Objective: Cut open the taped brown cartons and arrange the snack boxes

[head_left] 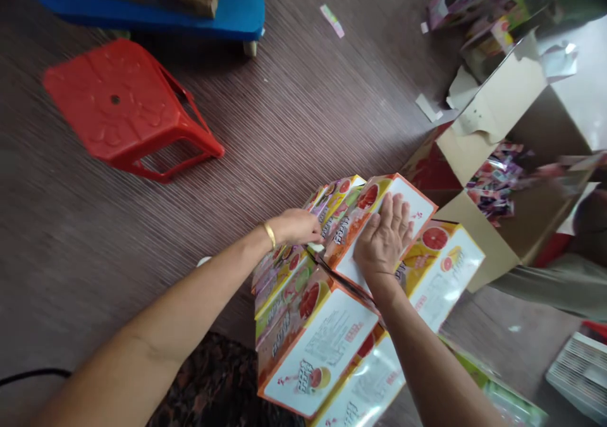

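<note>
My right hand [383,240] lies flat, fingers stretched, on the white side of an orange printed carton [339,237] with grapefruit pictures. At the carton's left side, my left hand [298,226] has its fingers curled down by a small pale patch [315,247]; what they hold, if anything, is hidden. A gold bracelet [270,236] circles that wrist. Another orange carton [322,345] stands nearer me, tightly packed with similar cartons. A yellow carton [439,269] is partly under my right forearm.
An open cardboard box [535,218] at right holds several small purple and pink packets [497,177]. A red stool [118,104] stands left, near a blue table [241,3]. Paper scraps [332,21] lie on the floor. Another person's sleeve [545,288] shows at right.
</note>
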The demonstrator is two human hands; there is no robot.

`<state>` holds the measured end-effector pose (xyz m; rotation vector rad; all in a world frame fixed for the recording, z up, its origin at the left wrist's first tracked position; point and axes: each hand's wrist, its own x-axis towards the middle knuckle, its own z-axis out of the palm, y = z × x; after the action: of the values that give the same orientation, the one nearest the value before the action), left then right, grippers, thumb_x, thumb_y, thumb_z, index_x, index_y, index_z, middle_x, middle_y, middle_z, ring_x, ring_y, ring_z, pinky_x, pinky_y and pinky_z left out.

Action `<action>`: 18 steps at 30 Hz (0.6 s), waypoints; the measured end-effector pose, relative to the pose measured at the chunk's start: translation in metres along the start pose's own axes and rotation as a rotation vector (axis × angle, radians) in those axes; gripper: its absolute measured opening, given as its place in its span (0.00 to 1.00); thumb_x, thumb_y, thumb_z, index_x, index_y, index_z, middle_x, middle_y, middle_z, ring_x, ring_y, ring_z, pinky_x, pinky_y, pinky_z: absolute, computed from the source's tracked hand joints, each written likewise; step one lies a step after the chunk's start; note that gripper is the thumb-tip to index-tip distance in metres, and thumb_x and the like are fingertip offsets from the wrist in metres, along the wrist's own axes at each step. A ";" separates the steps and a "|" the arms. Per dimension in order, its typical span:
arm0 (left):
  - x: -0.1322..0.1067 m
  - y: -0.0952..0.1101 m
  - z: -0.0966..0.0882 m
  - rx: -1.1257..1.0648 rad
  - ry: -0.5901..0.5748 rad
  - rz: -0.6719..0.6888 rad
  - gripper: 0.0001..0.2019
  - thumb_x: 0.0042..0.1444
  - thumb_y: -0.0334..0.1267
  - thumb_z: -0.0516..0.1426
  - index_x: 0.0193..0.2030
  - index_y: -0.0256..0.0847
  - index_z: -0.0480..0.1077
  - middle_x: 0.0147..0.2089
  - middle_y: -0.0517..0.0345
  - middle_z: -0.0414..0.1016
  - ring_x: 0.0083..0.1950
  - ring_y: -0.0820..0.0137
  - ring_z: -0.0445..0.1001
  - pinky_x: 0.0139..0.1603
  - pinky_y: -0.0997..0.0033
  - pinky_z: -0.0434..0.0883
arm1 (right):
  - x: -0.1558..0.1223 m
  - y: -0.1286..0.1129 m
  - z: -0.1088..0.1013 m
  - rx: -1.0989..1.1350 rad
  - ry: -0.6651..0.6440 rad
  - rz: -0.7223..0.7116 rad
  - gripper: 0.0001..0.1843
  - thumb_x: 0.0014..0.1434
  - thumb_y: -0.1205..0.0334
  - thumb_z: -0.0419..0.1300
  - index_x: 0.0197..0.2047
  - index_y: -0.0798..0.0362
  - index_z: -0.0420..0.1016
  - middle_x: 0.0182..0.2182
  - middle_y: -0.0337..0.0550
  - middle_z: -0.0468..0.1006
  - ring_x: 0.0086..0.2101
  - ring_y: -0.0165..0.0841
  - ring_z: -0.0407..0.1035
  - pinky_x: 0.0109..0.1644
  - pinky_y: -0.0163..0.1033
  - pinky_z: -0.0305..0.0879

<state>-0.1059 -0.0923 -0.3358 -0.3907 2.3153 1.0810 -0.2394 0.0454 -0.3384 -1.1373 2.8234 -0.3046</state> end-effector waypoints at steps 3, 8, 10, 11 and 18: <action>0.004 -0.004 -0.020 0.048 -0.053 0.036 0.10 0.57 0.43 0.59 0.31 0.44 0.80 0.31 0.59 0.80 0.35 0.70 0.75 0.30 0.73 0.60 | 0.000 0.008 0.002 -0.013 0.030 -0.002 0.32 0.68 0.56 0.37 0.72 0.53 0.51 0.70 0.51 0.53 0.70 0.42 0.41 0.69 0.63 0.40; -0.004 -0.013 -0.014 -0.039 0.317 -0.313 0.19 0.67 0.45 0.47 0.43 0.41 0.78 0.39 0.50 0.81 0.41 0.64 0.77 0.39 0.69 0.66 | -0.004 0.009 0.002 -0.016 0.044 -0.016 0.32 0.68 0.56 0.37 0.72 0.54 0.52 0.70 0.52 0.54 0.70 0.43 0.42 0.69 0.63 0.41; 0.025 -0.014 -0.011 -0.123 0.411 -0.323 0.21 0.69 0.46 0.45 0.49 0.40 0.76 0.42 0.48 0.81 0.44 0.63 0.78 0.42 0.68 0.68 | -0.005 0.007 0.002 -0.016 0.049 -0.011 0.32 0.68 0.56 0.37 0.72 0.54 0.52 0.69 0.52 0.55 0.69 0.43 0.42 0.69 0.63 0.41; 0.046 -0.013 -0.010 -0.143 0.417 -0.287 0.21 0.69 0.46 0.45 0.50 0.40 0.76 0.44 0.48 0.81 0.46 0.62 0.78 0.43 0.67 0.69 | -0.004 0.007 0.003 -0.018 0.051 -0.010 0.32 0.67 0.57 0.38 0.72 0.54 0.52 0.69 0.52 0.55 0.69 0.43 0.43 0.69 0.64 0.41; 0.069 -0.003 0.047 -0.091 0.251 -0.069 0.21 0.69 0.46 0.44 0.53 0.42 0.74 0.48 0.48 0.80 0.48 0.62 0.77 0.46 0.66 0.71 | -0.001 0.010 0.002 -0.035 0.058 -0.018 0.32 0.67 0.56 0.37 0.71 0.53 0.53 0.69 0.51 0.56 0.69 0.42 0.43 0.69 0.62 0.42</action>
<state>-0.1434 -0.0602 -0.4033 -0.6709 2.4525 1.1634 -0.2451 0.0533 -0.3426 -1.1808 2.8809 -0.2946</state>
